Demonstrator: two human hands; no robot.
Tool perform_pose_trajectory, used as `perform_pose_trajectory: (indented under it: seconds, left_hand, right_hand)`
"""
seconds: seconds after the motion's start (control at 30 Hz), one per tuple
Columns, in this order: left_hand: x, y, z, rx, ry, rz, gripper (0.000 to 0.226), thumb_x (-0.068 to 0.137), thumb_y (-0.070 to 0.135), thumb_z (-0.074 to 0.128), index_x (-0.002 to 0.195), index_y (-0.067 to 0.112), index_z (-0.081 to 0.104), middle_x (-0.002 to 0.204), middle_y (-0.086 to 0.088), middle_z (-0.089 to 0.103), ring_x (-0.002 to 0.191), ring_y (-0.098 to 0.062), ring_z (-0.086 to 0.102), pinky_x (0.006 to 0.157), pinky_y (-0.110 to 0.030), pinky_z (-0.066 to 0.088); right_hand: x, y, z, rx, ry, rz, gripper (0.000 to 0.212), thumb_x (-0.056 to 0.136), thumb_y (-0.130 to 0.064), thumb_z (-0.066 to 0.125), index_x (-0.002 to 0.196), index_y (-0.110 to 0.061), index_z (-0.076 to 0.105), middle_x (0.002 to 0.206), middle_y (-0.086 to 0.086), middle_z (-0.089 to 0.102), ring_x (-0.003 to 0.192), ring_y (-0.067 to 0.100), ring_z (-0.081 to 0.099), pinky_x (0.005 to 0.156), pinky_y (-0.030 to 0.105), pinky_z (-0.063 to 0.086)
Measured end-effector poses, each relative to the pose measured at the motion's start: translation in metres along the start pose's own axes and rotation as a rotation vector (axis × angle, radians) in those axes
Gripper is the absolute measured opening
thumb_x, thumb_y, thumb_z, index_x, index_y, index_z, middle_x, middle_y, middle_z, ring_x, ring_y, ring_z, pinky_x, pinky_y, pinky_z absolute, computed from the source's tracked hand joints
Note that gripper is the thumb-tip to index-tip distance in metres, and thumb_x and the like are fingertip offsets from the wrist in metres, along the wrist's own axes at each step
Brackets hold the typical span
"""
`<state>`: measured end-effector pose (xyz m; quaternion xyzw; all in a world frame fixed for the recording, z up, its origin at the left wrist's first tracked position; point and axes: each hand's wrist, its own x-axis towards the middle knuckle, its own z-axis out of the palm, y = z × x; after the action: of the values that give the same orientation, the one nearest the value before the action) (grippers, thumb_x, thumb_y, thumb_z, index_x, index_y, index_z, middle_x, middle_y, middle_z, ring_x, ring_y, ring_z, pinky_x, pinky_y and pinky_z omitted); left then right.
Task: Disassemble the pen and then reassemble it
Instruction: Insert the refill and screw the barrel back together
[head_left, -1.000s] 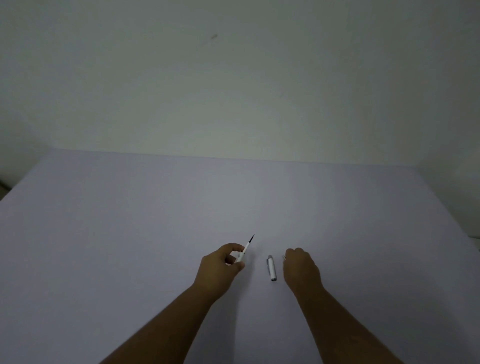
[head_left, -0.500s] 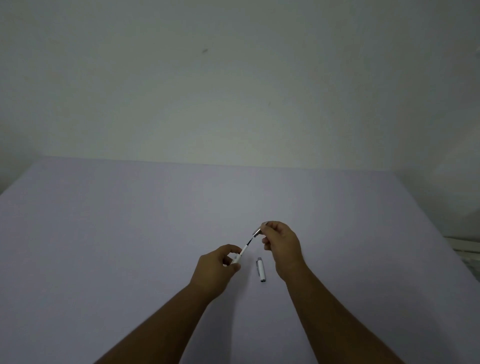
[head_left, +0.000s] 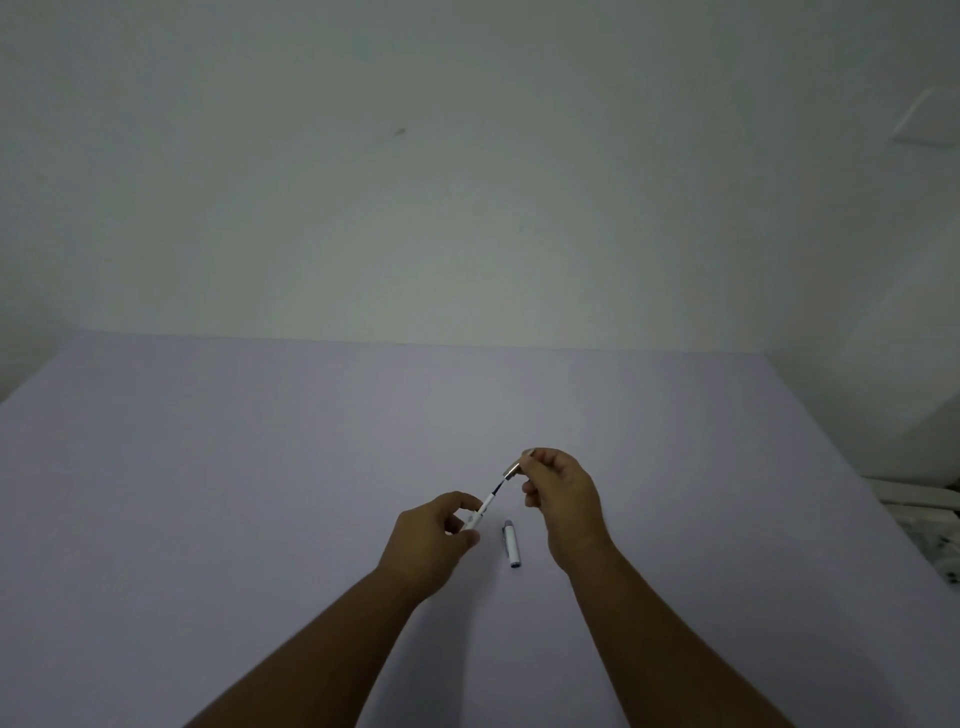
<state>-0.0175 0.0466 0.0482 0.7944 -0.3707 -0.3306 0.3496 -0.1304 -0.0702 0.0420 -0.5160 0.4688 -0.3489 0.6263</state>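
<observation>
Pen apart: the left hand pinches the white barrel, the right hand grips a silver tip piece at its end, and the cap lies on the table, unfitted.

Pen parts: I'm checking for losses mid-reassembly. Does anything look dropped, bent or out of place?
Nothing stands out. The left hand holds the white pen body, the right hand fits a silver tip piece onto it, and the cap lies flat on the table between them.
</observation>
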Motion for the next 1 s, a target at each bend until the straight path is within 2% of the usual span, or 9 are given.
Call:
perform_pose_trajectory:
  seconds: [0.2,0.33,0.5,0.6,0.7,0.83,0.93,1.0]
  left_hand:
    - [-0.004,0.009,0.0,0.027,0.003,0.025,0.023,0.084,0.019,0.066,0.105,0.029,0.064,0.085,-0.001,0.064,0.071,-0.014,0.058,0.051,-0.014,0.038]
    - [-0.005,0.016,-0.001,0.03,0.018,0.028,0.023,0.083,0.019,0.068,0.104,0.027,0.063,0.087,-0.002,0.066,0.07,-0.013,0.058,0.051,-0.014,0.037]
    - [-0.003,0.022,-0.002,0.062,0.061,0.042,0.012,0.08,0.02,0.071,0.084,0.022,0.06,0.082,0.005,0.062,0.068,-0.004,0.054,0.054,-0.01,0.034]
    - [-0.001,0.023,-0.003,0.086,0.062,0.062,0.014,0.079,0.02,0.072,0.079,0.024,0.059,0.078,0.008,0.06,0.066,-0.002,0.051,0.054,-0.01,0.035]
    - [-0.001,0.024,-0.004,0.118,0.062,0.087,0.016,0.079,0.021,0.072,0.077,0.026,0.057,0.074,0.011,0.058,0.064,-0.001,0.051,0.055,-0.012,0.036]
    - [0.0,0.028,-0.006,0.136,0.063,0.117,0.017,0.078,0.021,0.073,0.076,0.026,0.057,0.076,0.01,0.059,0.065,-0.002,0.051,0.054,-0.011,0.034]
    - [0.0,0.03,-0.005,0.148,0.049,0.124,0.014,0.078,0.02,0.072,0.079,0.023,0.059,0.079,0.008,0.062,0.069,-0.008,0.054,0.055,-0.012,0.035]
    - [0.0,0.03,-0.006,0.138,0.049,0.124,0.014,0.078,0.02,0.072,0.079,0.024,0.058,0.08,0.007,0.062,0.07,-0.008,0.055,0.055,-0.013,0.035]
  right_hand:
    - [-0.006,-0.003,-0.004,-0.126,-0.071,-0.057,0.009,0.084,-0.019,0.064,0.078,-0.025,0.066,0.072,-0.002,0.066,0.059,0.007,0.057,0.058,0.022,0.052]
    - [-0.011,-0.006,-0.005,-0.14,-0.125,-0.074,0.013,0.085,-0.018,0.062,0.084,-0.03,0.066,0.079,-0.003,0.068,0.066,0.009,0.059,0.059,0.02,0.052]
    - [-0.015,-0.008,-0.003,-0.261,-0.259,-0.08,0.015,0.085,-0.02,0.062,0.086,-0.033,0.07,0.081,-0.008,0.069,0.068,0.005,0.059,0.058,0.014,0.05]
    - [-0.013,-0.01,-0.003,-0.302,-0.257,-0.044,0.009,0.084,-0.029,0.065,0.076,-0.027,0.068,0.072,-0.007,0.065,0.065,0.007,0.057,0.06,0.019,0.048]
    - [-0.01,-0.01,-0.001,-0.377,-0.235,-0.003,0.026,0.079,-0.042,0.067,0.066,-0.022,0.057,0.065,-0.004,0.056,0.061,0.011,0.052,0.061,0.026,0.045]
    - [-0.01,-0.013,0.0,-0.307,-0.247,0.021,0.023,0.078,-0.043,0.069,0.072,-0.022,0.06,0.067,-0.006,0.057,0.06,0.011,0.051,0.061,0.027,0.044]
    - [-0.01,-0.014,0.002,-0.367,-0.186,0.003,0.038,0.075,-0.049,0.07,0.06,-0.021,0.048,0.057,-0.003,0.046,0.053,0.013,0.042,0.056,0.028,0.039]
    - [-0.01,-0.016,0.003,-0.378,-0.177,0.011,0.041,0.074,-0.053,0.068,0.059,-0.021,0.046,0.059,-0.003,0.046,0.055,0.014,0.042,0.056,0.028,0.039]
